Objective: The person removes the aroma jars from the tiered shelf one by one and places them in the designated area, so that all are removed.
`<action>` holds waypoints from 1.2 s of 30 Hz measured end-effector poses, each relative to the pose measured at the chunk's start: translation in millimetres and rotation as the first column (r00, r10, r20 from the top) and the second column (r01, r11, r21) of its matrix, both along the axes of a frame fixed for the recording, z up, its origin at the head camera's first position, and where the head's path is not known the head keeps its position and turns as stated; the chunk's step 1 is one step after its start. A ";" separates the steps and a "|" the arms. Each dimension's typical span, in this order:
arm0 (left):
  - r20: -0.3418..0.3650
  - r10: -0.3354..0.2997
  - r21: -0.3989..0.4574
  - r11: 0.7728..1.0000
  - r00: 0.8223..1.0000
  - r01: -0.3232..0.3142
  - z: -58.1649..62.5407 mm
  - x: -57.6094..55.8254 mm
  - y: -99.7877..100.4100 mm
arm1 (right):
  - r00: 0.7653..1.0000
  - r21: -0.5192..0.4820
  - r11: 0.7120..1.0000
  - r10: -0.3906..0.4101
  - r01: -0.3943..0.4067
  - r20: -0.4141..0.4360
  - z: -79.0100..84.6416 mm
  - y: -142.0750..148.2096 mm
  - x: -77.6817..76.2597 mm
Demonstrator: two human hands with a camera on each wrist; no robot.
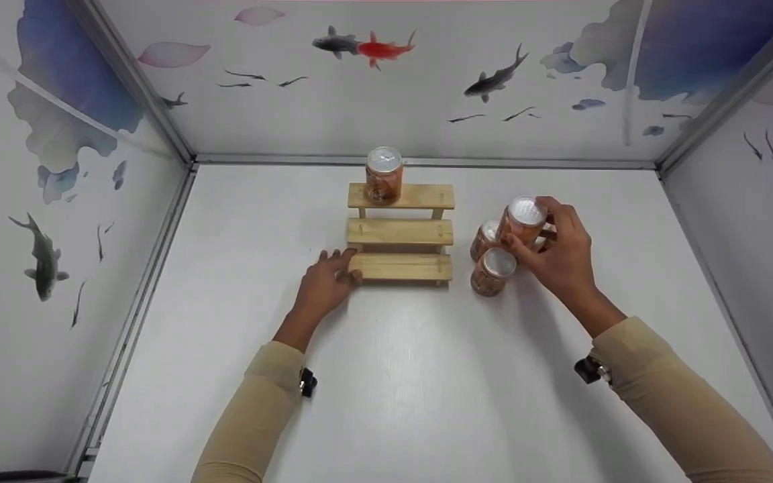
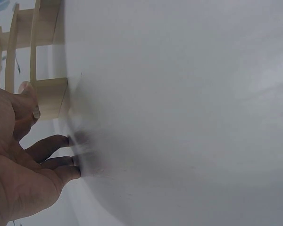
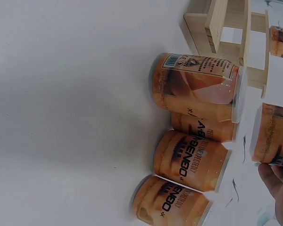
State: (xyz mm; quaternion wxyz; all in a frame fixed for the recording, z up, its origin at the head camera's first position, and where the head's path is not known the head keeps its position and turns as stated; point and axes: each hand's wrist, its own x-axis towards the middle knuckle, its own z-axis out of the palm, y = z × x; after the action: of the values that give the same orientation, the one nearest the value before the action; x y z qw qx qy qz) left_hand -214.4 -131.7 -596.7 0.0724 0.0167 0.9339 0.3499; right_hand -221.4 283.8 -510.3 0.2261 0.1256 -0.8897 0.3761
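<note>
A wooden three-step shelf [image 1: 400, 231] stands mid-table, with one orange can [image 1: 384, 176] on its top step. My right hand [image 1: 535, 231] grips another orange can [image 1: 527, 210] with a silver lid, just right of the shelf and above a cluster of like cans [image 1: 492, 272]. In the right wrist view the held can [image 3: 273, 141] sits at the right edge over my fingertips [image 3: 278, 183], and several cans [image 3: 191, 160] stand close together on the table. My left hand [image 1: 343, 265] rests on the table at the lowest step's left end, thumb against the wood [image 2: 52, 96], holding nothing.
The white table [image 1: 400, 389] is walled on three sides by panels painted with fish [image 1: 44, 255]. Metal frame rails [image 1: 158, 268] run along the table's left, back and right edges. The shelf's upper steps [image 3: 231, 23] show behind the cans in the right wrist view.
</note>
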 end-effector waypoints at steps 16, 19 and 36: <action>0.000 -0.016 -0.039 0.999 1.000 0.016 -0.8 -1.0 -0.8 | 0.999 -0.009 1.000 -0.019 0.019 -0.026 -8.9 17.8 10.7; 0.000 -0.014 -0.037 0.999 1.000 0.014 -0.5 -0.9 -0.8 | 0.999 -0.005 1.000 -0.025 0.025 -0.030 -10.9 20.7 12.6; -0.032 -0.023 0.009 1.000 0.999 0.023 0.0 0.2 -0.8 | 0.999 -0.001 1.000 -0.030 0.030 -0.031 -20.5 33.6 23.1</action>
State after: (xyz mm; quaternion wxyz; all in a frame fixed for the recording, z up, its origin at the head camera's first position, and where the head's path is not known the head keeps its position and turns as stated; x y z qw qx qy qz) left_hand -214.2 -132.5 -596.7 0.0613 0.0335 0.9330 0.3530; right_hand -198.3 317.4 -530.9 0.2456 0.1181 -0.8878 0.3709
